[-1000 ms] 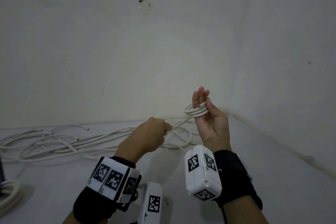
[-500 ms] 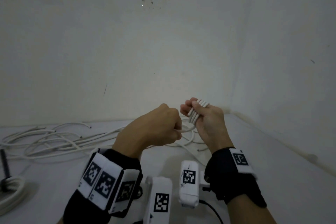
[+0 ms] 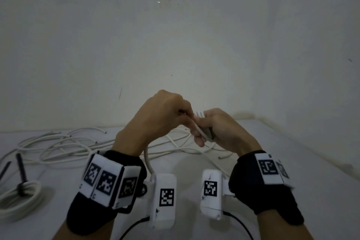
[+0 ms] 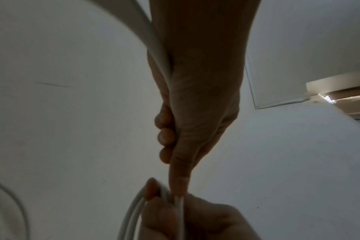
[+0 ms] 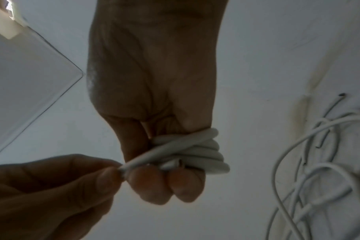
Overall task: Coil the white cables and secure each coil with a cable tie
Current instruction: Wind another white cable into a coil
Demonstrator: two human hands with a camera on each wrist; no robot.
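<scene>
The white cable (image 5: 197,151) sits wound in several turns around the fingers (image 5: 150,185) of our right hand (image 3: 224,130), which we hold raised above the bench (image 3: 292,152) near the corner of the wall. Our right grip is curled closed over that small coil, the turns bunched between the fingertips and the palm. Our left hand (image 3: 161,115) is just beside it, touching it, its grip closed as a fist: thumb and forefinger pinch the free run of the same cable right where it leaves the coil, and the rest of that run passes through the left palm (image 4: 195,81) and hangs down past the wrist. Below and beyond both grips, a loose tangle of cables (image 3: 64,144) spreads over the bench, with several cut ends showing. Well off to the left of the left grip lies a finished coil (image 3: 21,200) bound by a black cable tie (image 3: 21,171) whose tail sticks up. Another black tie (image 3: 4,170) lies just left of it.
</scene>
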